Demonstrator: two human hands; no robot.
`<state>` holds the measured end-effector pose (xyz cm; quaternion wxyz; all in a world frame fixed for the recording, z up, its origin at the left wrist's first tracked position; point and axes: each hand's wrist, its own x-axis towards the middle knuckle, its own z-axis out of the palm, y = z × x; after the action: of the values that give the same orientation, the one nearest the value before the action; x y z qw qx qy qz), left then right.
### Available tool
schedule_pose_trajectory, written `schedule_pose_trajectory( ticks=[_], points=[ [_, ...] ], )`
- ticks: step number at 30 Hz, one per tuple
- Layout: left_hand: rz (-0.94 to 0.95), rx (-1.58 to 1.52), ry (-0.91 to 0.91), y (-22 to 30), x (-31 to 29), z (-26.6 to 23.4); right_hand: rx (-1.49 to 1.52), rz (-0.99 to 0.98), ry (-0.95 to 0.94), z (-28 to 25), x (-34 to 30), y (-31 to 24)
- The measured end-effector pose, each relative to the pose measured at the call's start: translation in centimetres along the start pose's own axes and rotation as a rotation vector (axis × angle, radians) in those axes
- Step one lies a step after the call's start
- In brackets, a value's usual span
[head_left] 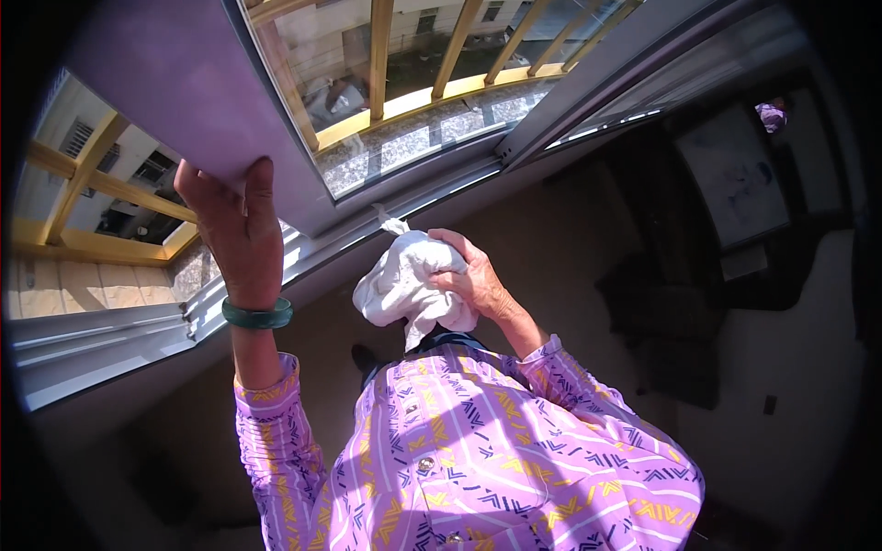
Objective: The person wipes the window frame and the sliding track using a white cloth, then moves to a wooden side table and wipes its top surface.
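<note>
My left hand [237, 234], with a green bangle [257, 313] at its wrist, is raised to the wide, pale frame [170, 78] of a sliding window. Its thumb and fingers close on the lower part of that frame; some fingers are hidden behind it. A bunched white cloth [390, 280] is gripped in my right hand [478, 280], in front of my body and just below the window track. One twisted end of the cloth sticks up toward the track, and another part hangs down.
The metal window track [423, 197] runs below the glass, with sunlight on it. Yellow bars [378, 60] stand outside, above a speckled ledge [413, 138]. To the right, in shadow, are dark furniture [661, 317] and a large framed panel [735, 174].
</note>
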<state>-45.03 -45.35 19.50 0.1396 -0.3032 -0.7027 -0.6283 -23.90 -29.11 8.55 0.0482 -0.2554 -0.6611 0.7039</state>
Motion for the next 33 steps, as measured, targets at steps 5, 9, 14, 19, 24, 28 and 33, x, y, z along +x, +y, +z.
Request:
schedule_pose_trajectory(
  ticks=[5, 9, 14, 19, 24, 28, 33],
  points=[
    [0.035, -0.014, -0.169, 0.2, 1.2, 5.1, 0.279, -0.094, 0.320, -4.5, -1.3, 2.3],
    [0.010, -0.183, -0.196, 0.6, 1.4, 9.1, 0.171, -0.168, 0.364, -6.8, -1.7, 3.0],
    [0.082, -0.160, -0.269, 0.6, 1.4, 13.5, 0.147, -0.096, 0.434, -7.9, -2.7, 3.8],
    [0.173, -0.264, -0.468, 1.2, 1.0, 16.4, 0.173, -0.071, 0.465, -8.2, -3.5, 4.0],
    [0.151, -0.210, -0.511, 1.4, 1.2, 19.9, 0.129, -0.077, 0.488, -8.7, -3.6, 4.0],
    [0.134, -0.458, -0.452, 2.0, 1.0, 22.6, 0.138, -0.188, 0.436, -8.6, -3.6, 2.6],
    [0.023, -0.347, -0.454, 2.0, 0.6, 24.1, 0.035, -0.136, 0.418, -9.0, -3.5, 3.1]
  ],
)
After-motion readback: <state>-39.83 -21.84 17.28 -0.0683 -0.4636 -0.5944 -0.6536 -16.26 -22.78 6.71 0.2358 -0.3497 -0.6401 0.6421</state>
